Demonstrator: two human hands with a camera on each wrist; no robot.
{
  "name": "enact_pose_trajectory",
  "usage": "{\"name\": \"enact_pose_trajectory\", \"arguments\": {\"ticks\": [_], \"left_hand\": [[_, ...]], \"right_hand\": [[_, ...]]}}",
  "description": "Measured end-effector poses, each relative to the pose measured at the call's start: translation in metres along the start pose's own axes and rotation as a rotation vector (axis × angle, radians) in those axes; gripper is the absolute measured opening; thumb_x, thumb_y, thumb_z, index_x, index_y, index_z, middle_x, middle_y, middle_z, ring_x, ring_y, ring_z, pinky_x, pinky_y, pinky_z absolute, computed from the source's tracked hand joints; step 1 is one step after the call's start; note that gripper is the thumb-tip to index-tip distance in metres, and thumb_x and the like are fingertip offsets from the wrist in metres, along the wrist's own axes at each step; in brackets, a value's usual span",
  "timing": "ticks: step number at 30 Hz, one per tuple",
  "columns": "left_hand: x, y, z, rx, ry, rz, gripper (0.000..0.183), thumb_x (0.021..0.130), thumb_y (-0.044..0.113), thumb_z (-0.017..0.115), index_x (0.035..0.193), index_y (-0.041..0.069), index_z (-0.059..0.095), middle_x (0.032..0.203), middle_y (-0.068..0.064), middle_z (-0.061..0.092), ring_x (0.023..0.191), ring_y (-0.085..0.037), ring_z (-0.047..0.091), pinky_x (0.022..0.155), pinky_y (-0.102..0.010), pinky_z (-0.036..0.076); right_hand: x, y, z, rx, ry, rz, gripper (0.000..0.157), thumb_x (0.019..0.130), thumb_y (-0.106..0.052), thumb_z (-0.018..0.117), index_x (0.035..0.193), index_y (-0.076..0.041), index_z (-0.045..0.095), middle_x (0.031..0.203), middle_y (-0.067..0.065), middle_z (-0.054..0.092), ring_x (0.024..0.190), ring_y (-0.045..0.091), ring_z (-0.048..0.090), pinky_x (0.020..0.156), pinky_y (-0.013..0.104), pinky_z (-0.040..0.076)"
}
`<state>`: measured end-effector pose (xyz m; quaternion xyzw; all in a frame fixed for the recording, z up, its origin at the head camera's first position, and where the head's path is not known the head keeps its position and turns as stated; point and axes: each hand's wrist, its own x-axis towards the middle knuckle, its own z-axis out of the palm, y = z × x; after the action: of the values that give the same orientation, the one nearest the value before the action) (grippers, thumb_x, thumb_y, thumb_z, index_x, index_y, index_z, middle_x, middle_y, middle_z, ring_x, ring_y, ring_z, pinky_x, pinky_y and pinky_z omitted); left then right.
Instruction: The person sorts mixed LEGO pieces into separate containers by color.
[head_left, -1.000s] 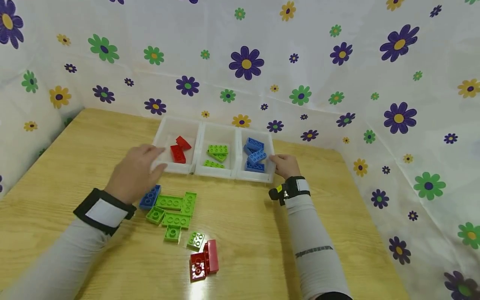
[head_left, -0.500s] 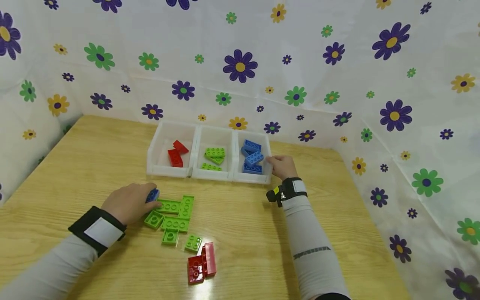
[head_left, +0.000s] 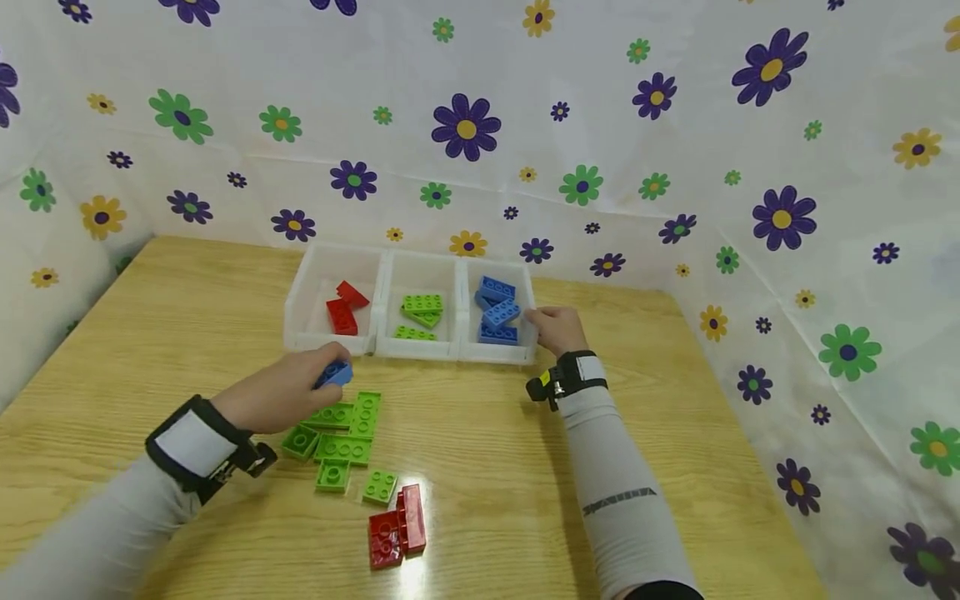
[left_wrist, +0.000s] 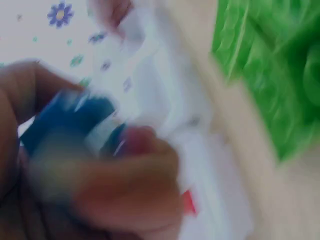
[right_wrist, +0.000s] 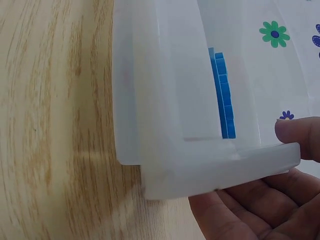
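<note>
My left hand (head_left: 281,390) pinches a blue toy brick (head_left: 335,374) between thumb and fingers, above the green bricks and near the front of the left bin. In the left wrist view the blue brick (left_wrist: 70,120) is blurred and partly covered by the thumb. With thumb on top and fingers beneath, my right hand (head_left: 558,328) grips the side wall of the right white bin (head_left: 498,353); its rim (right_wrist: 235,165) shows between them in the right wrist view. Several blue bricks (head_left: 501,313) lie in that bin.
The left bin (head_left: 324,342) holds red bricks (head_left: 342,317), the middle bin (head_left: 417,349) green bricks (head_left: 422,305). On the table, loose green bricks (head_left: 343,450) lie before the left hand, with red bricks (head_left: 386,540) nearer the front. A flowered cloth (head_left: 465,83) hangs behind.
My left hand has come down from beside the left bin, taken hold of the blue brick on the table, and raised it toward the bins. The right hand keeps its grip on the right bin.
</note>
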<state>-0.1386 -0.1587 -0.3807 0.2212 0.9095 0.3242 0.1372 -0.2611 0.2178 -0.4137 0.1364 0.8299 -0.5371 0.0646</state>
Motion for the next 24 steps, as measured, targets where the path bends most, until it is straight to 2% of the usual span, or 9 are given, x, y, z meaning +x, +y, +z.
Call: {"name": "enact_pose_trajectory", "arguments": {"ticks": [2,6,10,12,14,16,20,22,24], "left_hand": [[0.017,0.008,0.01,0.007,-0.008,0.025,0.024,0.102,0.017,0.053,0.123,0.005,0.05,0.086,-0.007,0.054,0.069,-0.017,0.051,0.056,-0.029,0.044],[0.065,0.037,0.023,0.175,0.065,0.105,0.025,0.105,0.038,0.058,0.106,0.013,0.057,0.072,-0.001,0.051,0.061,-0.015,0.05,0.053,-0.029,0.039],[0.129,0.068,0.03,0.379,0.13,0.299,0.027,0.102,0.039,0.064,0.087,0.017,0.06,0.066,0.003,0.049,0.059,-0.014,0.048,0.054,-0.028,0.036],[0.161,0.078,0.037,0.475,0.163,0.387,0.028,0.101,0.038,0.065,0.085,0.017,0.059,0.065,0.002,0.049,0.058,-0.014,0.048,0.053,-0.028,0.036],[0.188,0.085,0.047,0.555,0.191,0.43,0.027,0.102,0.038,0.064,0.089,0.014,0.06,0.068,-0.001,0.051,0.06,-0.016,0.049,0.052,-0.03,0.04],[0.21,0.09,0.055,0.618,0.197,0.416,0.025,0.104,0.036,0.059,0.1,0.012,0.061,0.077,-0.005,0.056,0.065,-0.02,0.053,0.056,-0.034,0.047],[0.241,0.095,0.067,0.683,0.183,0.31,0.028,0.104,0.026,0.057,0.124,0.007,0.057,0.099,-0.015,0.063,0.084,-0.031,0.063,0.074,-0.048,0.058],[0.253,0.092,0.072,0.715,0.182,0.259,0.036,0.105,0.024,0.058,0.136,0.008,0.052,0.111,-0.018,0.066,0.097,-0.037,0.066,0.086,-0.056,0.057],[0.263,0.088,0.077,0.724,0.172,0.212,0.046,0.105,0.023,0.058,0.147,0.009,0.045,0.125,-0.02,0.066,0.113,-0.04,0.065,0.1,-0.066,0.047]], "right_hand": [[0.002,0.001,-0.002,0.006,0.002,-0.004,0.049,0.101,-0.03,0.064,0.138,0.002,0.061,0.14,0.02,0.061,0.129,0.034,0.06,0.106,0.045,0.051],[0.008,0.003,-0.003,0.004,0.011,-0.007,0.048,0.101,-0.031,0.064,0.137,0.001,0.062,0.138,0.02,0.062,0.128,0.033,0.061,0.106,0.044,0.051],[0.012,0.007,-0.007,-0.012,0.022,-0.01,0.048,0.101,-0.032,0.063,0.136,0.001,0.063,0.136,0.019,0.063,0.126,0.033,0.061,0.105,0.045,0.052],[0.011,0.01,-0.008,-0.023,0.019,-0.025,0.048,0.101,-0.032,0.063,0.135,0.002,0.064,0.135,0.02,0.064,0.124,0.033,0.063,0.103,0.045,0.053],[0.01,0.013,-0.008,-0.028,0.019,-0.052,0.047,0.101,-0.031,0.062,0.133,0.003,0.065,0.132,0.02,0.066,0.121,0.033,0.065,0.101,0.045,0.054],[0.009,0.015,-0.007,-0.036,0.02,-0.083,0.045,0.101,-0.031,0.062,0.13,0.003,0.068,0.129,0.02,0.068,0.118,0.032,0.066,0.099,0.045,0.055],[0.011,0.016,-0.005,-0.059,0.026,-0.122,0.044,0.101,-0.032,0.061,0.127,0.002,0.07,0.126,0.019,0.069,0.114,0.03,0.067,0.096,0.044,0.056],[0.012,0.015,-0.005,-0.068,0.026,-0.128,0.044,0.101,-0.032,0.061,0.128,0.002,0.07,0.126,0.018,0.07,0.114,0.03,0.067,0.096,0.044,0.057],[0.014,0.015,-0.007,-0.079,0.027,-0.136,0.044,0.101,-0.032,0.061,0.128,0.002,0.069,0.124,0.018,0.07,0.113,0.03,0.068,0.095,0.043,0.057]]}}
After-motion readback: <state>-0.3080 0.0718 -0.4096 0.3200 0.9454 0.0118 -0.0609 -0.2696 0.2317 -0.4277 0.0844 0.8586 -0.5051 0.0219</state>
